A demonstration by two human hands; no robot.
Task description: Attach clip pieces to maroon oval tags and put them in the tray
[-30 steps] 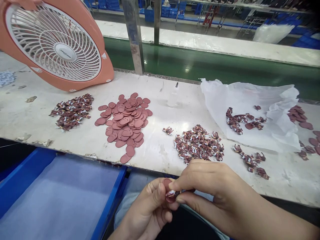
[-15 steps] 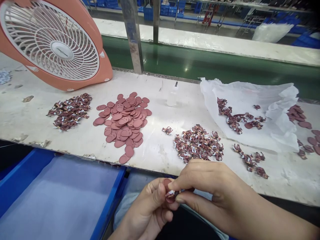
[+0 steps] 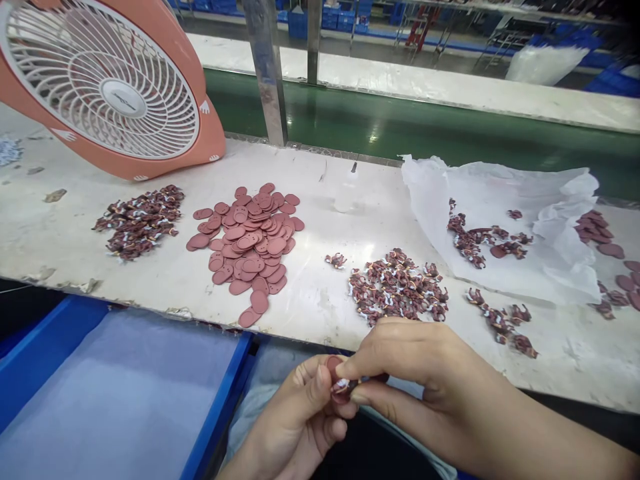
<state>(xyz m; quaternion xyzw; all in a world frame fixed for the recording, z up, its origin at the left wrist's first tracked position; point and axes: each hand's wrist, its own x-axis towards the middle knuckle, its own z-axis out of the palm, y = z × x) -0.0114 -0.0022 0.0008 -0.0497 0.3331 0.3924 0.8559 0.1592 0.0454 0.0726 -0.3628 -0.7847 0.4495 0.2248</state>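
Low in the view, just off the table's front edge, my left hand (image 3: 305, 407) pinches a reddish-brown oval disc (image 3: 333, 365) between thumb and fingers. My right hand (image 3: 415, 373) is closed on a small dark brown and white figurine (image 3: 341, 385), which it holds against the disc. My fingers hide much of both pieces. Behind my hands lies a pile of similar brown figurines (image 3: 397, 287) with white and yellow details. To its left is a heap of loose oval discs (image 3: 250, 233), some with small holes.
An orange fan (image 3: 213, 133) stands at the left behind another figurine pile (image 3: 140, 220). A crumpled translucent sheet (image 3: 500, 180) bearing figurines lies at the right. More discs (image 3: 610, 250) sit at the right edge. A blue crate (image 3: 220, 400) is below left; a metal post (image 3: 267, 73) rises behind.
My hands keep the same grip and pose. At the left side of the translucent sheet, slightly less of the figurine cluster shows.
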